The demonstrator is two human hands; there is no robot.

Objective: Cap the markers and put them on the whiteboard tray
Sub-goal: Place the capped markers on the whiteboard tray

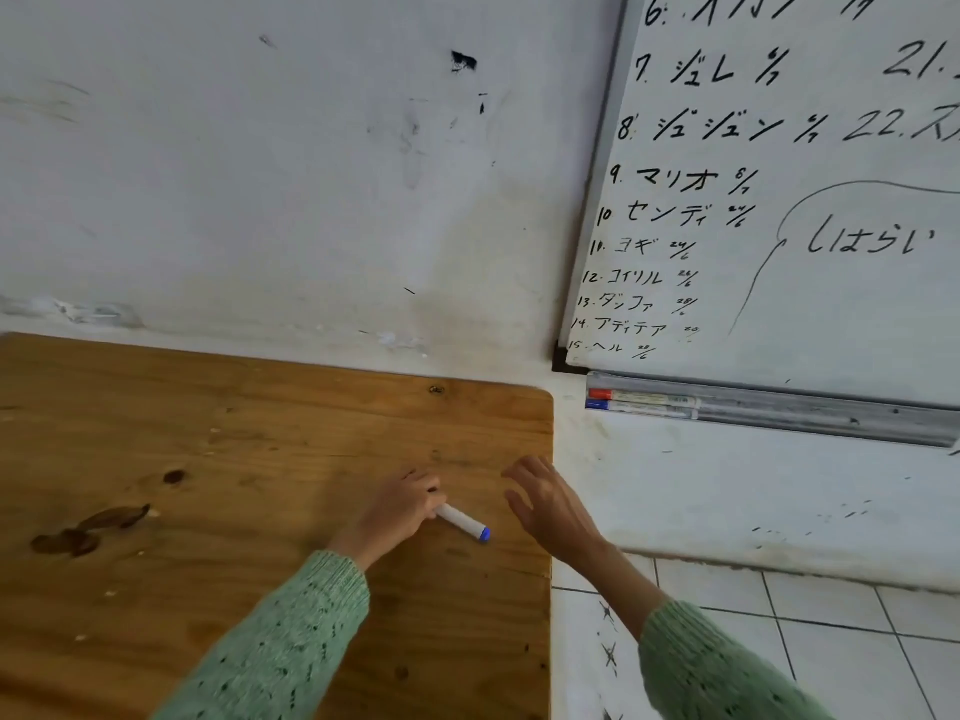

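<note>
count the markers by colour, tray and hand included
red-capped marker on the whiteboard tray: 1
blue-capped marker on the tray: 1
blue-ended marker in the left hand: 1
total: 3

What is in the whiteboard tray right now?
Two capped markers lie at the left end of the whiteboard tray: a red-capped marker behind a blue-capped marker. The tray's right end runs out of frame.

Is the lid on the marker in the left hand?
Cannot tell. The left hand covers the marker's writing end; only the barrel and blue end plug show.
</note>
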